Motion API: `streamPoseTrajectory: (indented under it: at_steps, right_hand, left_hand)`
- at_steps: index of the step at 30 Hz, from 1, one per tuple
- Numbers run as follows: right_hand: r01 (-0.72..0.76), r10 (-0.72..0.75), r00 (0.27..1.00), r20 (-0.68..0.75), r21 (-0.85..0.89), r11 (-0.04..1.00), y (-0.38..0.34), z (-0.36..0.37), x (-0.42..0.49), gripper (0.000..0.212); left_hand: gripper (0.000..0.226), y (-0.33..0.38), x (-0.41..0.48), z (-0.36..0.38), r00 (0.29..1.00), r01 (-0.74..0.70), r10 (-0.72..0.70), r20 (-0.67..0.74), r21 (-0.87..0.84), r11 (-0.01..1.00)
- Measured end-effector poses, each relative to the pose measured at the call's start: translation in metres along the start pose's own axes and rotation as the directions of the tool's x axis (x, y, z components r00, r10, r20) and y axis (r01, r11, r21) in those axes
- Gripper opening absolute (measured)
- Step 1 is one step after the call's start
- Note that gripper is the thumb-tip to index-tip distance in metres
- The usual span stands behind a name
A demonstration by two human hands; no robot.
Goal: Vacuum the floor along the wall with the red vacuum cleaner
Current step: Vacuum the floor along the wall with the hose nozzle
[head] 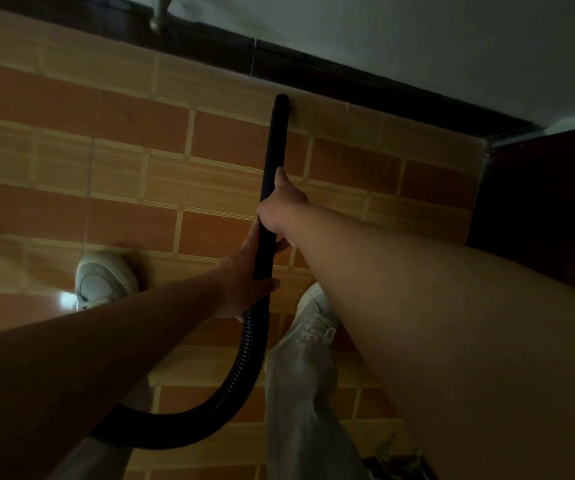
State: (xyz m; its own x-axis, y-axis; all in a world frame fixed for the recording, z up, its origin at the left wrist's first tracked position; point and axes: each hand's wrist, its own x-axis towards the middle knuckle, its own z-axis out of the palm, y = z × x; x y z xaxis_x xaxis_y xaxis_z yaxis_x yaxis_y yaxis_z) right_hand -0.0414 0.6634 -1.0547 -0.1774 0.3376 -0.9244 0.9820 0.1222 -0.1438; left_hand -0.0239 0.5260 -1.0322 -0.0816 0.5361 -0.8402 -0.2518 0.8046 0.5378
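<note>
Right hand [280, 206] leads, left hand [242, 275] behind — both grips curled round the black tube [275, 140], its tip near the baseboard [348, 83].

You've got one view, from the wide-angle camera on your head. It looks steeply down at the tiled floor [54, 98], with the wall [417, 36] slanting across the top. Your forearms [452, 323] fill the near foreground; your left hand [244, 275] and right hand [280, 209] on the vacuum tube [275, 140] sit mid-frame.
</note>
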Motion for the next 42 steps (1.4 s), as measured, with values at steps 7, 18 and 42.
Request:
streamPoseTrajectory:
  at_steps: [7, 18, 42]
  right_hand:
    - [-0.058, 0.062, 0.998, -0.03, 0.125, 0.99, 0.042, -0.029, 0.004, 0.09]
    - [-0.146, 0.178, 0.982, -0.06, 0.353, 0.924, 0.096, -0.075, 0.024, 0.093]
    - [-0.167, 0.307, 0.949, -0.074, 0.707, 0.687, 0.138, -0.189, 0.096, 0.092]
  left_hand:
    - [0.109, 0.016, 0.018, 0.021, 0.997, -0.01, 0.0, 0.071, 0.133, 0.991]
    - [0.104, 0.047, 0.061, 0.052, 0.99, -0.098, 0.058, 0.125, 0.348, 0.932]
    - [0.086, 0.138, 0.184, 0.082, 0.991, -0.106, 0.13, 0.033, 0.788, 0.606]
